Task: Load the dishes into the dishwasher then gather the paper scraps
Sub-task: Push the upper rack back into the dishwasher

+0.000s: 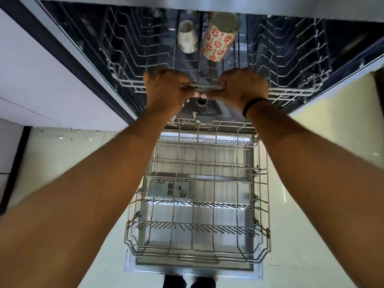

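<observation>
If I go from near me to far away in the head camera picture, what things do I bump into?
Shoes → lower rack → left hand and right hand gripping the upper rack → white cup and flowered cup.

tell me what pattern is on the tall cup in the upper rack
Red flowers and red stripes on white, on the tall cup, seen in the head view.

No legible text, brand, number or sign anywhere. Tall cup (pixel 218 38) in the upper rack (pixel 128 59) carries a red flower print only (pattern, no lettering). Detergent dispenser (pixel 172 189) on the dishwasher door (pixel 207 266) shows markings too blurred to read.
</observation>
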A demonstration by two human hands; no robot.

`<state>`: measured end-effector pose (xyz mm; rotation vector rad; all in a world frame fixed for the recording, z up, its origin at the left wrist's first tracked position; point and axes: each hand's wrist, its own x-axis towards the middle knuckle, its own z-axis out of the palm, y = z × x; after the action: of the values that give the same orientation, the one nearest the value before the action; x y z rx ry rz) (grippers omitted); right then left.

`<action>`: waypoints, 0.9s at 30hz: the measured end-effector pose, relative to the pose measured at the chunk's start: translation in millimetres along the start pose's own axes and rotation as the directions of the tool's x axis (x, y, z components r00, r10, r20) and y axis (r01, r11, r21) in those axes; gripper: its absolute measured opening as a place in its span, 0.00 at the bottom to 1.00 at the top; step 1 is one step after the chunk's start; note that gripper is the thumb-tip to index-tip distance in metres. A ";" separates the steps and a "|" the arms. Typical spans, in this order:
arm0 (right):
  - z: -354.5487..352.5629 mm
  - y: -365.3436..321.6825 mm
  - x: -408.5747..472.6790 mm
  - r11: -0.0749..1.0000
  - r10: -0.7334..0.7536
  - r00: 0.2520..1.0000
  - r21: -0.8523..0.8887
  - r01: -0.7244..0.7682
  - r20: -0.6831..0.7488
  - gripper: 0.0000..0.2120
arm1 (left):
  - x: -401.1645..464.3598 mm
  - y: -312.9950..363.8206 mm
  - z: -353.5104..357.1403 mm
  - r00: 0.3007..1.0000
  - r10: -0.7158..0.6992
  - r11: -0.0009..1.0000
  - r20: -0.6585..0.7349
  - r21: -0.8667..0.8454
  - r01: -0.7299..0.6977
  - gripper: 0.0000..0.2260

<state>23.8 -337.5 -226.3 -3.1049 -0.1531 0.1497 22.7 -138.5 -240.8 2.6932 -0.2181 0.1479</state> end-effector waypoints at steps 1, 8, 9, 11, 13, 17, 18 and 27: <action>0.8 -0.1 8.4 1.000 0.002 1.000 -0.002 -0.002 -0.004 0.36 | 9.6 -2.4 0.4 1.000 -0.004 1.000 0.009 0.013 0.003 0.11; 7.9 -1.8 15.6 0.999 -0.026 0.998 -0.044 0.023 -0.060 0.37 | 15.9 -12.7 2.3 0.999 0.052 0.998 -0.014 0.041 -0.051 0.11; 6.6 -2.0 15.5 0.999 -0.026 0.998 -0.037 0.024 -0.052 0.37 | 15.2 -12.6 2.0 0.999 0.052 0.998 -0.013 0.043 -0.052 0.11; 4.2 -4.4 14.9 0.999 -0.028 1.000 -0.023 0.028 -0.013 0.36 | 14.7 -11.8 -0.2 0.999 0.038 0.998 -0.004 0.053 -0.038 0.11; -0.3 -3.9 13.0 1.000 -0.027 0.999 0.010 0.027 0.038 0.35 | 14.8 -7.2 -3.6 1.000 0.010 0.996 0.021 0.094 -0.012 0.11; -12.9 1.8 11.5 0.992 -0.071 0.989 0.114 0.056 0.131 0.33 | 13.1 5.2 -9.0 0.990 -0.063 0.983 0.130 0.179 0.039 0.14; -15.7 2.6 9.4 0.986 -0.090 0.986 0.150 0.069 0.139 0.33 | 9.2 6.6 -9.8 0.988 -0.058 0.983 0.141 0.178 0.032 0.17; -90.9 -22.0 -134.8 0.580 0.165 0.986 0.808 -0.107 0.012 0.21 | -109.3 39.7 -105.7 0.969 -0.071 0.980 0.238 -0.165 0.112 0.28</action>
<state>-103.0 -331.3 -122.4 -2.1760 0.1352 0.0835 -99.0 -114.5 -144.3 2.5324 -0.1670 -0.2057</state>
